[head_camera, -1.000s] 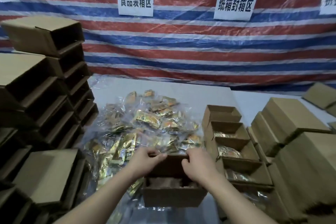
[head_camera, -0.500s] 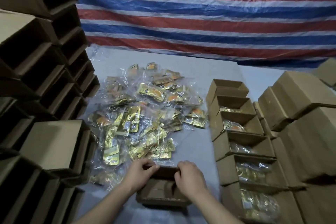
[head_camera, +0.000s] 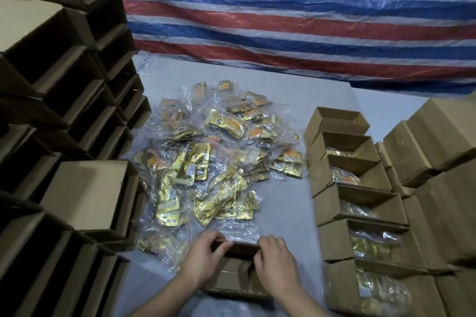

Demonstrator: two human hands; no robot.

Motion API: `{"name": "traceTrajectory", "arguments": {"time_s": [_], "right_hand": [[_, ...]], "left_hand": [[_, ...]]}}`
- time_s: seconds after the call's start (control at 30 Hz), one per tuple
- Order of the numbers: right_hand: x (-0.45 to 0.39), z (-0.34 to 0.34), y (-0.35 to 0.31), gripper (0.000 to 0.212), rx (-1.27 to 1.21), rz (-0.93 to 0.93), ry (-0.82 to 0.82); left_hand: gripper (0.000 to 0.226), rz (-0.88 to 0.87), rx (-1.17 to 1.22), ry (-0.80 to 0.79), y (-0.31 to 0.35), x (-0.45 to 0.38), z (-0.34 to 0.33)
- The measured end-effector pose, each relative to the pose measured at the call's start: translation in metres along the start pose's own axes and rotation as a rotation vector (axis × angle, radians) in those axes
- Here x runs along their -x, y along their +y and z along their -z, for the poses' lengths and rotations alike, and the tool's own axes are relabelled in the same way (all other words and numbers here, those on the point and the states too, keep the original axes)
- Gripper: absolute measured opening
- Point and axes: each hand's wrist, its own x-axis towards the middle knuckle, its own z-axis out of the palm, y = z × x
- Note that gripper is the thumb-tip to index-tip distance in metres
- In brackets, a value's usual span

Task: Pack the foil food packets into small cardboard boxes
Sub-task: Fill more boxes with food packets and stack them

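A packing place is shown: stacked cardboard boxes (head_camera: 64, 100), a heap of foil packets (head_camera: 213, 162) and a striped tarp (head_camera: 296, 15) are seen.

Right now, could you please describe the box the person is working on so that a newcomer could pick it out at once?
Start at the pile of gold foil packets in the middle of the grey table, then come straight toward the near edge. There an open cardboard box lies alone, gripped at its far wall by the left hand and right hand. Unlike the row of open boxes to the right, it shows no packets.
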Motion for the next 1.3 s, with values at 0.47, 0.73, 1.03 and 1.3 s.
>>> {"name": "traceTrajectory", "arguments": {"time_s": [0.47,0.73,1.03,1.3], "right_hand": [[0.001,0.007,-0.004,0.020,0.000,-0.001,-0.071],[-0.098,0.067,-0.048,0.046,-0.098,0.229,0.027],[-0.214,0.083,-0.128,0.092,0.511,0.584,-0.117],[-0.269,0.072,-0.163,0.119,0.990,0.760,-0.286]], "left_hand": [[0.023,0.000,0.042,-0.003,-0.005,0.008,0.003],[0.023,0.026,0.048,0.032,-0.012,0.016,0.003],[0.024,0.047,0.136,0.090,-0.017,0.018,0.006],[0.017,0.019,0.115,0.160,-0.025,0.021,0.004]]}}
